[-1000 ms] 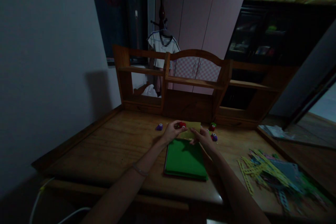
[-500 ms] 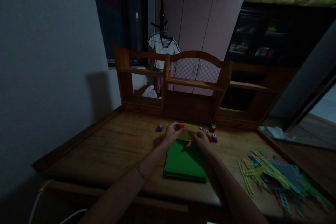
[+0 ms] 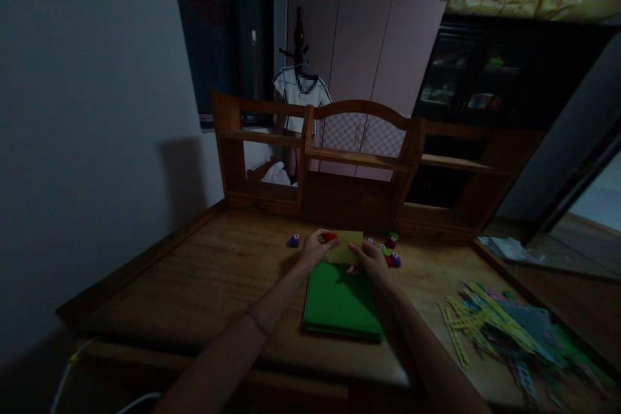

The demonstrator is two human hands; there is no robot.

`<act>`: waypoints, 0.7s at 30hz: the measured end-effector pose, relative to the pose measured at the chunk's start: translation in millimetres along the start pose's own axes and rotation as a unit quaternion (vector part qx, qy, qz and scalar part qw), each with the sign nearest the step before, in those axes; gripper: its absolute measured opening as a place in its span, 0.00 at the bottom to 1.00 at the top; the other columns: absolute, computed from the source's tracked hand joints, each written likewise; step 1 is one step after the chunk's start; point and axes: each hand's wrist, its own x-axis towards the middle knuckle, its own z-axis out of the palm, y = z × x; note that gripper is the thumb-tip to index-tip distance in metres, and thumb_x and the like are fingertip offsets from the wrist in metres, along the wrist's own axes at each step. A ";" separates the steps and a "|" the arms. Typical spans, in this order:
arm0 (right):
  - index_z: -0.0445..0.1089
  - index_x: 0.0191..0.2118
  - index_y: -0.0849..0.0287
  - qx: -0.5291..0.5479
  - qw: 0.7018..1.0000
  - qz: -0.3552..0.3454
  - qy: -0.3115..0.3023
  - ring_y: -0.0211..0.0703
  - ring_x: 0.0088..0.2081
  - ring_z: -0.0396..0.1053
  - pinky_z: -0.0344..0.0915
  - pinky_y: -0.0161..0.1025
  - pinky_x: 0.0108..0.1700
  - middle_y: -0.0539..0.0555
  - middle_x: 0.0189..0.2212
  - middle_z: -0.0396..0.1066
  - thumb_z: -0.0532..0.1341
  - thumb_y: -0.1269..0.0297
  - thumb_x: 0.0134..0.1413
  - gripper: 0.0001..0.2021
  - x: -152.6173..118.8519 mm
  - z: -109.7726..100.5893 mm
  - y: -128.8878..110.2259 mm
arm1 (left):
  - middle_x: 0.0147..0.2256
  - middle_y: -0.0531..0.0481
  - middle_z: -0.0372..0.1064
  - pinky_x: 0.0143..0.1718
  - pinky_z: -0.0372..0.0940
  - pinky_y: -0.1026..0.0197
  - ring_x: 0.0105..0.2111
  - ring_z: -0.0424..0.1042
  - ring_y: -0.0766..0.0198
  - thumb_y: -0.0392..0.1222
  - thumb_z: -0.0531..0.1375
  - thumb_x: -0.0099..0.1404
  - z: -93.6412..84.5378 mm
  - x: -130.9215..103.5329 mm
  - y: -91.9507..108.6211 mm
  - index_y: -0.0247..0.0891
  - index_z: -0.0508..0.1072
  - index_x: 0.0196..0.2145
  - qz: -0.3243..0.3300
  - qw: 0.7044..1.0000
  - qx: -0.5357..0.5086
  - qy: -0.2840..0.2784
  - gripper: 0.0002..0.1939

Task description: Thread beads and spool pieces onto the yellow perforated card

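Both of my hands reach out over a wooden desk (image 3: 204,278). My left hand (image 3: 315,247) grips a small red punch (image 3: 330,237) against the left edge of a yellow sheet (image 3: 346,246). My right hand (image 3: 371,259) pinches the sheet's lower right side. The sheet is held just above the far end of a stack of green sheets (image 3: 339,303) lying flat on the desk.
Small punches lie near the hands: a purple one (image 3: 294,241) to the left, red, green and purple ones (image 3: 392,252) to the right. A heap of cut paper strips (image 3: 499,326) covers the desk's right. A wooden shelf unit (image 3: 359,162) stands behind.
Both hands and the yellow sheet drew slightly nearer to me, over the far end of the green stack. The sheet now sits flatter between the hands.
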 end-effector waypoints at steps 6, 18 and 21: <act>0.65 0.41 0.60 -0.018 0.999 -0.013 0.038 0.41 0.16 0.69 0.64 0.34 0.14 0.51 0.22 0.72 0.59 0.52 0.49 0.18 1.2 -2.8 1.8 | 0.34 0.44 0.72 0.34 0.64 0.62 0.34 0.70 0.61 0.48 0.68 0.46 -0.1 -2.1 0.7 0.33 0.72 0.37 0.003 0.998 -0.005 -0.055 0.22; 0.65 0.40 0.61 -0.020 0.996 -0.044 0.069 0.41 0.16 0.68 0.64 0.34 0.15 0.51 0.22 0.71 0.57 0.52 0.51 0.18 -0.3 -3.4 -6.9 | 0.35 0.45 0.71 0.31 0.63 0.67 0.32 0.70 0.64 0.49 0.67 0.48 0.2 -3.4 9.3 0.34 0.72 0.38 0.018 0.999 -0.033 -0.031 0.22; 0.66 0.37 0.61 -0.019 0.995 -0.043 0.087 0.40 0.15 0.67 0.62 0.33 0.14 0.50 0.17 0.69 0.57 0.53 0.51 0.16 -1.6 -1.7 -12.1 | 0.34 0.46 0.71 0.21 0.58 0.69 0.25 0.67 0.69 0.52 0.66 0.48 -4.6 1.4 7.0 0.34 0.72 0.39 -0.005 0.999 -0.052 0.001 0.24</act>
